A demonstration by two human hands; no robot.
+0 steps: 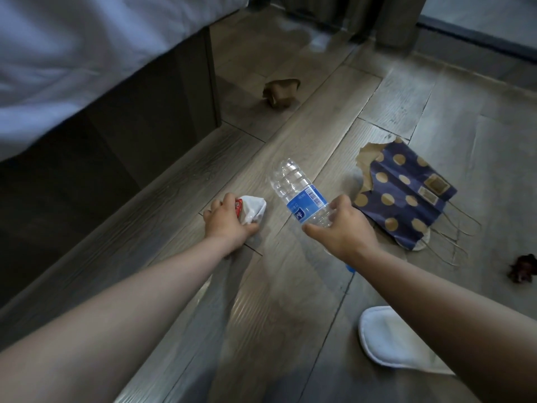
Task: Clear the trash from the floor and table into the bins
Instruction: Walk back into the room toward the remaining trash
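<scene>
Forearms, 2 of them, bare, enter from the bottom edge and reach out over the wood-plank floor [290, 301].

Far left: bed [72, 68], white sheet hanging over a dark base that runs along the floor's left side.

Left hand [225, 218] is down at floor level near the bed base. Its fingers are curled over and clamped on a crumpled white wrapper [255, 209] (red print shows beside the knuckles). The wrapper appears to rest on the planks.

Farther off, past the bed corner, a crumpled brown paper [280, 93] lies alone on the floor.

Centre: clear plastic bottle [293, 184] with a blue label. It looks empty and is held off the floor, tilted, base pointing away and to the left.

Right hand [345, 228] grips the bottle at the near end of the label, thumb on the near side and fingers wrapped round the far side. The neck end is hidden behind the hand.

Right of that hand: navy paper bag [404, 193] with tan dots, torn along its far edge. It lies flat, twine handles splayed to the right.

Nearer, beside the right forearm, 1 white slipper [389, 335] lies on the floor.

Far right edge: small dark crumpled scrap [523, 267] (kind not readable).
</scene>
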